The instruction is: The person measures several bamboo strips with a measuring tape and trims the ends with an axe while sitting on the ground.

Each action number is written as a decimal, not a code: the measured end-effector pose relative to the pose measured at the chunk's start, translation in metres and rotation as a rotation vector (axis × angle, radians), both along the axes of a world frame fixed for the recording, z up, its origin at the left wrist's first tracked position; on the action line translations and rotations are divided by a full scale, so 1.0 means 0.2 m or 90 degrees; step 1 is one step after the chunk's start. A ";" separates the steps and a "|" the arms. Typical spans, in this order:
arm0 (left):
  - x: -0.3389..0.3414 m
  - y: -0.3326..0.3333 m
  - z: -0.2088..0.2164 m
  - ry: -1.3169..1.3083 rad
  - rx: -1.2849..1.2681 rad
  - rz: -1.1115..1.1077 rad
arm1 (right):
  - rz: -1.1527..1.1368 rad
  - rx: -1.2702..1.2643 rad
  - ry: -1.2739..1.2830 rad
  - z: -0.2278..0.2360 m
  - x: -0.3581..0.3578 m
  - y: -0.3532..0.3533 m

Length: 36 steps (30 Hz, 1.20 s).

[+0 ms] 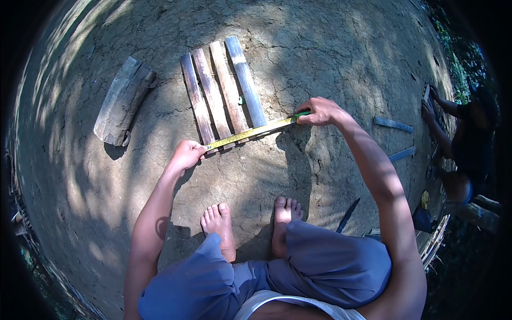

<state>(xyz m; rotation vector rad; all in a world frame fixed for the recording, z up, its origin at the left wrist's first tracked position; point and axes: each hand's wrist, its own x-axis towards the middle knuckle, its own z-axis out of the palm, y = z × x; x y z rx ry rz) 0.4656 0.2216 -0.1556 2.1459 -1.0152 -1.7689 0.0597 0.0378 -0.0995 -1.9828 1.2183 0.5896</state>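
A yellow tape measure (234, 137) is stretched across the near ends of several split bamboo or wooden slats (229, 85) lying side by side on the ground. My left hand (188, 156) pinches its left end beside the leftmost slat. Over at the right, my right hand (320, 112) closes around the tape's other end, where a bit of green shows; the fingers hide most of it. Along the tape's edge runs a thin strip, partly covered by it. The rightmost slat (246, 80) looks grey-blue, the others browner.
A thick curved wood piece (124, 101) lies at the left. Two short slats (393, 125) and a dark knife-like blade (348, 215) are on the right. Another person (472, 133) works at the far right, hands on a piece of wood. My bare feet (220, 226) are close below the tape.
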 end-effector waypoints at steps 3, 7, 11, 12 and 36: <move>0.00 0.00 0.00 -0.001 0.002 0.004 | 0.003 0.000 -0.003 0.00 0.00 0.00; 0.01 0.00 0.00 0.012 0.001 0.007 | 0.015 -0.017 -0.006 -0.01 0.00 0.00; 0.00 0.00 0.01 0.007 0.004 0.012 | 0.011 -0.006 0.002 -0.02 0.00 0.00; 0.00 0.00 0.01 0.005 0.007 0.014 | 0.010 -0.002 0.008 -0.01 0.00 0.00; 0.03 0.01 -0.04 -0.013 -0.019 -0.020 | 0.004 0.015 0.034 0.00 0.03 0.00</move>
